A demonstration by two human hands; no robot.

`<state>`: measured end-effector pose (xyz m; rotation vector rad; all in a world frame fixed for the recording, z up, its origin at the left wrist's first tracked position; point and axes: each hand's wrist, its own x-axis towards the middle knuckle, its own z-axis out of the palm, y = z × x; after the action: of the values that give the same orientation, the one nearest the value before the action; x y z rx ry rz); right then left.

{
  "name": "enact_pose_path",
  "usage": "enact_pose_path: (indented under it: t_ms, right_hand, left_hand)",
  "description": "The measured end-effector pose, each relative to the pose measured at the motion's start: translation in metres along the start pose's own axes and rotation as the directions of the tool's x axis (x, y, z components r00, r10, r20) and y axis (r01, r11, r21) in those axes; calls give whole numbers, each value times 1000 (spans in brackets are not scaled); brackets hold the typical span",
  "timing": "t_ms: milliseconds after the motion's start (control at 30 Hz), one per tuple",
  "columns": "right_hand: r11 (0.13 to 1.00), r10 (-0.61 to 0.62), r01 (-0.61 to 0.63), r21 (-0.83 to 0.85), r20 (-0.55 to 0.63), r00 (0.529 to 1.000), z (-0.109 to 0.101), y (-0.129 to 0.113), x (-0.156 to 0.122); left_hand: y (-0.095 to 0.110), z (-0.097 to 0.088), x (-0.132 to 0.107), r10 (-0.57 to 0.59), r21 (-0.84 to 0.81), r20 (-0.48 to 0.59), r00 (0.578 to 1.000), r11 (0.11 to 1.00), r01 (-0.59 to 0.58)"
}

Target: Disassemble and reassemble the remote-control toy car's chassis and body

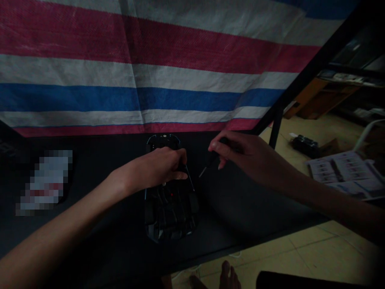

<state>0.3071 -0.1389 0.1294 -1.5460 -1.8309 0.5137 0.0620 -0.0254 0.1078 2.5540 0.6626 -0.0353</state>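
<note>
A dark toy car point(170, 212) lies upside down on the black table, its underside and wheels facing up. My left hand point(162, 164) rests across the middle of the car, fingers curled down at its right side and hiding that part of the chassis. To the right, my right hand point(234, 150) is closed around the dark handle of a screwdriver point(205, 168). Its thin metal shaft points down and left, apart from the car. A small red dot shows on the car's underside.
The black table point(234, 224) ends at a front edge above a tiled floor. Behind it hangs a striped red, white and blue sheet point(180, 96). A blurred-out pale packet point(46, 182) lies at left. Printed sheets point(345, 172) are at right.
</note>
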Motion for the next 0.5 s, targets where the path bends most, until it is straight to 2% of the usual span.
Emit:
enact_pose_path:
  t_ms: [167, 300, 500]
  right_hand:
    - [994, -69, 71, -85, 34, 997, 6, -16, 5]
    - [983, -150, 151, -104, 14, 989, 10, -16, 13]
    - [986, -139, 142, -85, 43, 989, 17, -11, 20]
  left_hand:
    - [-5, 5, 4, 11, 20, -22, 1000, 1000, -11]
    - [-6, 5, 4, 31, -1, -16, 999, 1000, -31]
    - [-9, 4, 2, 34, -8, -19, 999, 999, -34]
